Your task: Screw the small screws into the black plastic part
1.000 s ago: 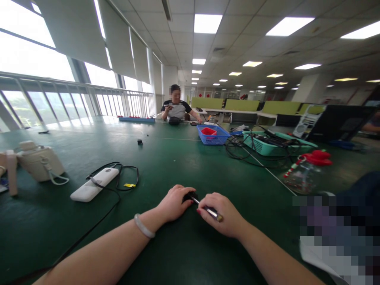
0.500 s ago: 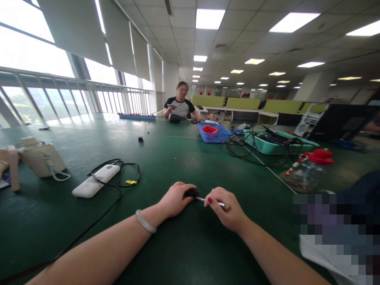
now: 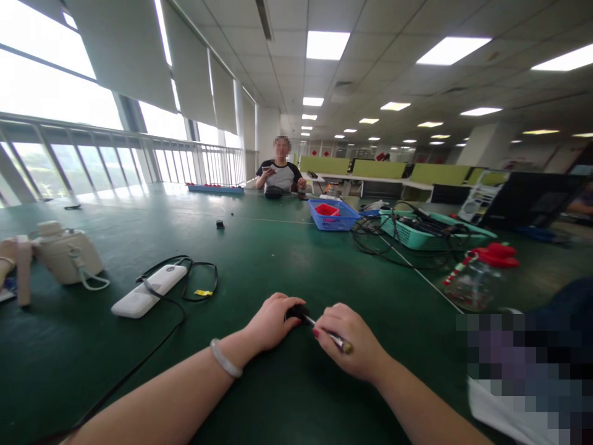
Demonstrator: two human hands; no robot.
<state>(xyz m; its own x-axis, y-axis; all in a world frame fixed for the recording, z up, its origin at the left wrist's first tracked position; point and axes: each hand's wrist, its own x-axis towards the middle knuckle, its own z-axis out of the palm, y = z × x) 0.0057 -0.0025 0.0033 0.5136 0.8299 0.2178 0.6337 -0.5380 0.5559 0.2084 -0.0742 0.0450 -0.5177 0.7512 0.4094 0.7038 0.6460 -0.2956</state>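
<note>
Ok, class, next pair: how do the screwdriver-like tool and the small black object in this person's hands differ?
Shape: the screwdriver-like tool is long and thin; the small black object looks compact.
Colour: the tool shows silvery metal and a brownish-gold end; the object looks dark.
Hold: the right hand grips the tool at a slant; the left hand holds the object.
Shared: fingers partly hide both.
</note>
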